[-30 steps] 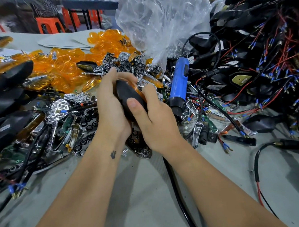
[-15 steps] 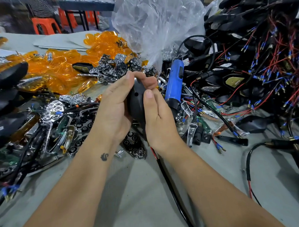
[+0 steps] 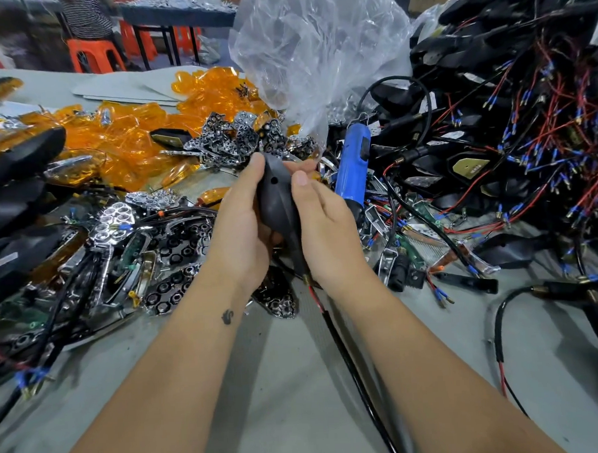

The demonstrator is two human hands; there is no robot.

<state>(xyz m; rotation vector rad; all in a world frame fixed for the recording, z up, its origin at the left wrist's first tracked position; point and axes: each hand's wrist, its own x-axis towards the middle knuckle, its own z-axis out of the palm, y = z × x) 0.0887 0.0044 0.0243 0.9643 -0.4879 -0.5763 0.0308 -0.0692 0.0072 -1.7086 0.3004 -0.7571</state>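
Two hands clasp a black housing (image 3: 276, 200) over a crowded assembly surface (image 3: 299, 414)

Held upright at mid-frame, the shell sits between the left hand (image 3: 237, 229) and right hand (image 3: 328, 232), each grip wrapped tight, thumb on its back and fingers curled behind; its lead (image 3: 347, 354) trails toward 6 o'clock. A blue screwdriver (image 3: 351, 169) lies just beside at 2 o'clock, orange lenses (image 3: 122, 145) at 10 o'clock. Uneven thumb pressure could skew or crack the shell; a tug might snag the lead on loose parts

1. Bright, even overhead light leaves soft shadows on the grey worktable (image 3: 299, 414).
2. Glare glints off the crumpled clear plastic bag (image 3: 317, 54).
3. Wide-angle distortion bends the edges, and the background is blurred.
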